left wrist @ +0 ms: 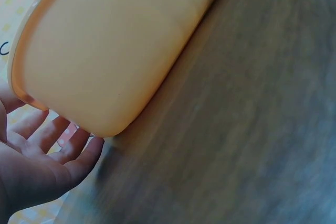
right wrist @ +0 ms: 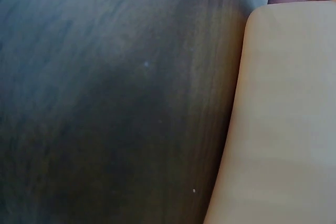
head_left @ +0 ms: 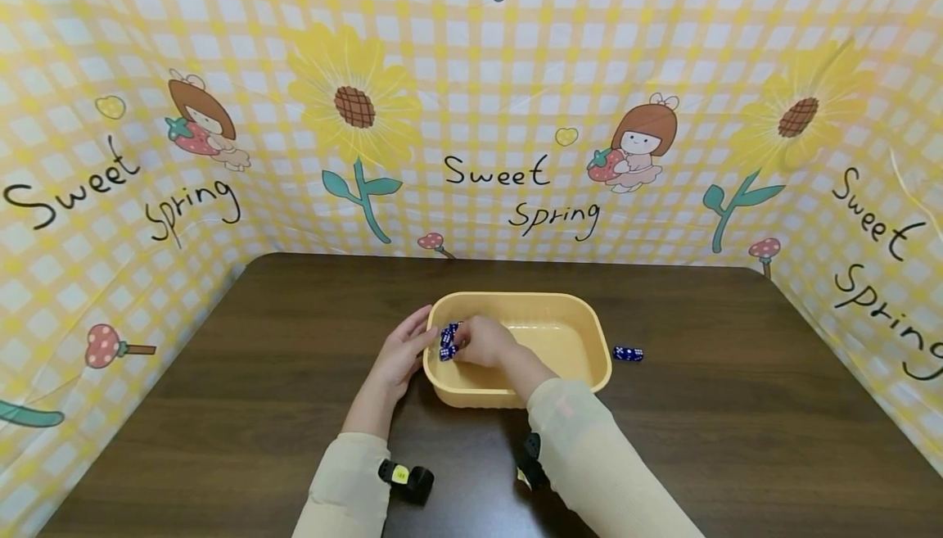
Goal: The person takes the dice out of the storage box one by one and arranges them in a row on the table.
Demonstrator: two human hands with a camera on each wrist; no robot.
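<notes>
A yellow plastic basin (head_left: 567,350) stands on the table. My left hand (head_left: 401,358) holds its left end, the thumb at the rim and the fingers against the outer wall; in the left wrist view the left hand (left wrist: 47,156) shows slightly bent fingers touching that wall (left wrist: 105,61). Inside, at the left end, is a cluster of blue dice (head_left: 447,343) with white pips. My right hand (head_left: 486,341) reaches over the front rim and pinches at these dice, its fingertips partly hidden. The right wrist view shows only the basin's outer wall (right wrist: 289,103) and part of a hand.
Outside the basin, close to its right end, lies a short row of blue dice (head_left: 629,354). The dark wooden table (head_left: 707,440) is backed by a yellow checked cloth (head_left: 479,96). Each forearm wears a black wrist camera, such as the left camera (head_left: 420,485).
</notes>
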